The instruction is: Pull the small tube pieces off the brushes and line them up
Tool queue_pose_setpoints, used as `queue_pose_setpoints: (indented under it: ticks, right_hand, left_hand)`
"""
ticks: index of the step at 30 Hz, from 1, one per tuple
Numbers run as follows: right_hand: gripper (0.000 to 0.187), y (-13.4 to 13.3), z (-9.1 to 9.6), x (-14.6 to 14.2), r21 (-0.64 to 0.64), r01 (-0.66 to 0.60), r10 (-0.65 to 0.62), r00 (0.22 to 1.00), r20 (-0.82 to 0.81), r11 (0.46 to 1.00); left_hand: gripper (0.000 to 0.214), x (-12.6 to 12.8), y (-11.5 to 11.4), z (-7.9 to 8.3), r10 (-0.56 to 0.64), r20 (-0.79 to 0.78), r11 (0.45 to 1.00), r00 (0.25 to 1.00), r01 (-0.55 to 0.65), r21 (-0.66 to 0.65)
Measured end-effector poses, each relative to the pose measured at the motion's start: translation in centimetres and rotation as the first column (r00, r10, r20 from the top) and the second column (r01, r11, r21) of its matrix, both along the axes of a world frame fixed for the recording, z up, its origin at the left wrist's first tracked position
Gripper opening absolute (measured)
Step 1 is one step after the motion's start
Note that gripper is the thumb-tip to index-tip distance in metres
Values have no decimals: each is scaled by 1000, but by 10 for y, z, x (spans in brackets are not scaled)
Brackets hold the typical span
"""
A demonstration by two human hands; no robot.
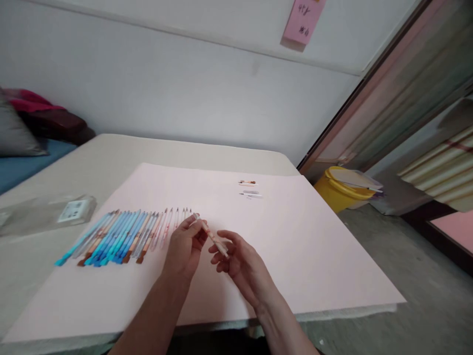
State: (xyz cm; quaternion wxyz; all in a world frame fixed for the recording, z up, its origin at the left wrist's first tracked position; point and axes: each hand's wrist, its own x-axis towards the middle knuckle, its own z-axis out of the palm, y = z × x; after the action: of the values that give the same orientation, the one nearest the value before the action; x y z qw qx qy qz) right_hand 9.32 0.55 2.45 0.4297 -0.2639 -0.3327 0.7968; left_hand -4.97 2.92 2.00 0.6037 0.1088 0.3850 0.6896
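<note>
Pink paper [295,256] lies on the table [177,148]. Above it, the left hand [187,245] pinches a pen [211,236] near its far end; the right hand [242,261], loosely curved, is at the near end, whether gripping I cannot tell. Other pens [121,236] lie at left.

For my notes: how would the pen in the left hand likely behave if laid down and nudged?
The pen is probably stiff, since it looks straight. It seems light, pinched near one end by the left hand. Being long and slim, it might roll, though its cross-section is too small to judge.
</note>
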Motion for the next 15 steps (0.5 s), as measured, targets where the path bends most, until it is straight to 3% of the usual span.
queue_pose_setpoints:
  ticks: [3,6,15]
  right_hand:
    - [42,-1,0,2,62,-48,50,999,-22,997]
    - [39,-1,-6,0,87,-9,9,1000,-1,996]
    - [32,-3,-14,-3,154,4,-12,999,46,988]
  left_hand:
    - [16,-1,-1,0,11,34,1000,999,-11,3]
    - [16,2,-3,4,28,29,999,999,-28,25]
    - [39,4,-5,8,91,-37,996,995,-90,19]
